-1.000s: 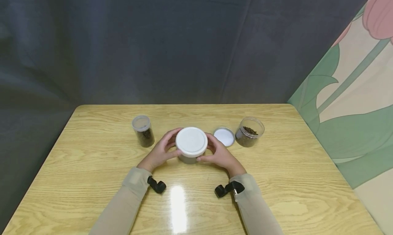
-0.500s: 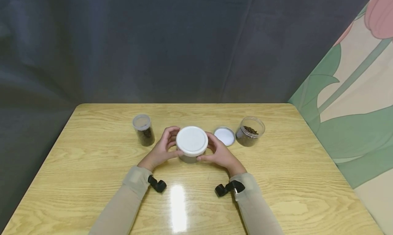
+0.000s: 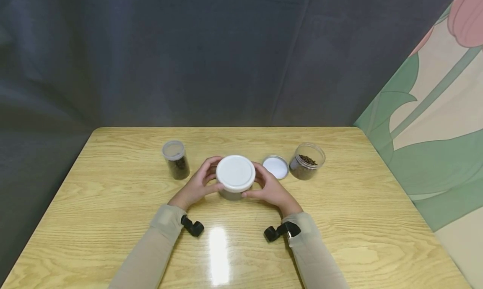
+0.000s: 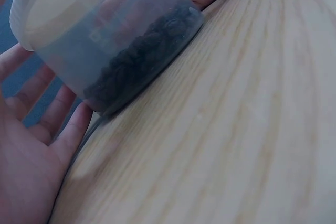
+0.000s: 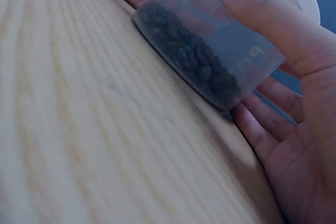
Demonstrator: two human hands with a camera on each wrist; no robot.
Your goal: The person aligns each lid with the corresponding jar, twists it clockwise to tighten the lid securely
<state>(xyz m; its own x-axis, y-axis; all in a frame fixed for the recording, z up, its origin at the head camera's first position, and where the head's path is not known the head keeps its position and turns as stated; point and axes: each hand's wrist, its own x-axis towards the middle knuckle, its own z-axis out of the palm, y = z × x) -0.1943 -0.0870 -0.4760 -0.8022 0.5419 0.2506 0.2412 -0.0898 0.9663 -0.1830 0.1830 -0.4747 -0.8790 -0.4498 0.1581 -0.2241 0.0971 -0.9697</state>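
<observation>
A clear round jar (image 3: 231, 195) with a white lid (image 3: 235, 173) stands on the wooden table between my two hands. Dark coffee beans (image 5: 197, 59) fill its lower part, as the right wrist view shows. My left hand (image 3: 198, 186) holds it from the left, thumb near the lid's edge and fingers spread round the far side. From the right, my right hand (image 3: 269, 188) grips it, thumb pressed on the front of the jar wall (image 5: 236, 30). In the left wrist view the jar's base (image 4: 147, 85) sits at the tabletop.
To the left stands a slim lidded jar (image 3: 176, 163) of dark contents. On the right are a loose lid (image 3: 276, 167), lying flat, and an uncovered clear jar (image 3: 307, 161) part full of brown granules. A dark curtain (image 3: 226, 62) hangs behind the table (image 3: 358, 205).
</observation>
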